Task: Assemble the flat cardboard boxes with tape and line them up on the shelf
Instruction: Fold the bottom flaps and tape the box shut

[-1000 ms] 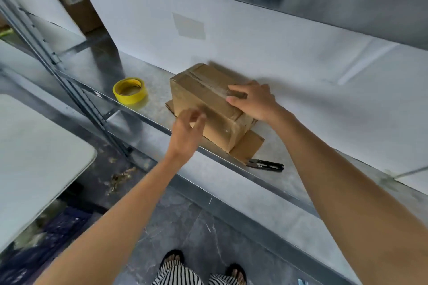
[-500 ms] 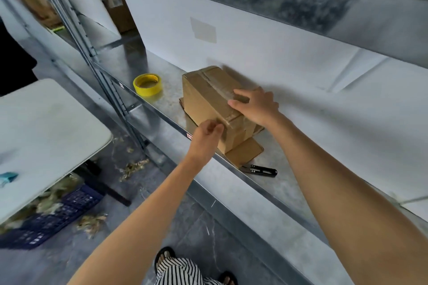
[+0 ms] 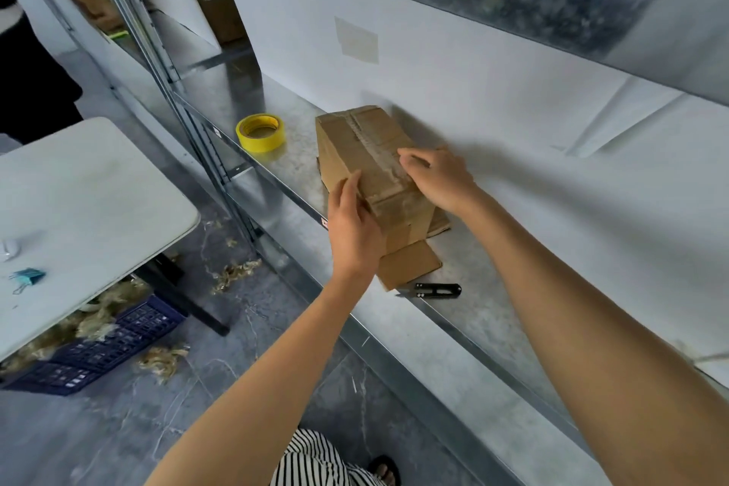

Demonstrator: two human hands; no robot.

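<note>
**Seam being pressed down on the shelf**

The cardboard box (image 3: 355,146) stands on the shelf (image 3: 453,327) towards its rear edge, on top of flat cardboard (image 3: 410,266) that juts towards the front edge. The left hand (image 3: 353,233) clasps the box's near end, thumb along the top edge, probably to steady it. The right hand (image 3: 438,176) lies with fingers spread on the taped seam, seemingly rubbing it down. The tape roll (image 3: 260,131) and snips (image 3: 434,290) lie within reach along the front edge.
</note>
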